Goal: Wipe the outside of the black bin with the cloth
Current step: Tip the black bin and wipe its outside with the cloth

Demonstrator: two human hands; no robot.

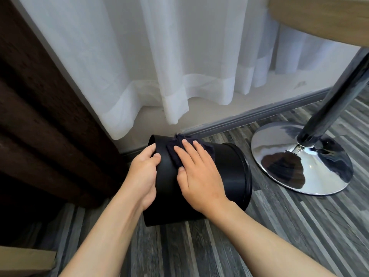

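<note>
The black bin (229,168) lies tipped on its side on the striped grey floor, its ringed end to the right and its other end toward the left. My left hand (144,172) grips the bin's left edge, thumb on the outer wall. My right hand (197,172) lies flat on top of the bin's side, fingers spread, pressing a dark navy cloth (179,148) against the wall. Most of the cloth is hidden under my palm; a crumpled corner sticks out beyond my fingertips.
A chrome table base (301,160) and its dark pole (337,92) stand just right of the bin, under a wooden tabletop (323,15). White sheer curtains (159,56) hang behind over a grey skirting board (259,114). A dark brown curtain (40,116) fills the left side.
</note>
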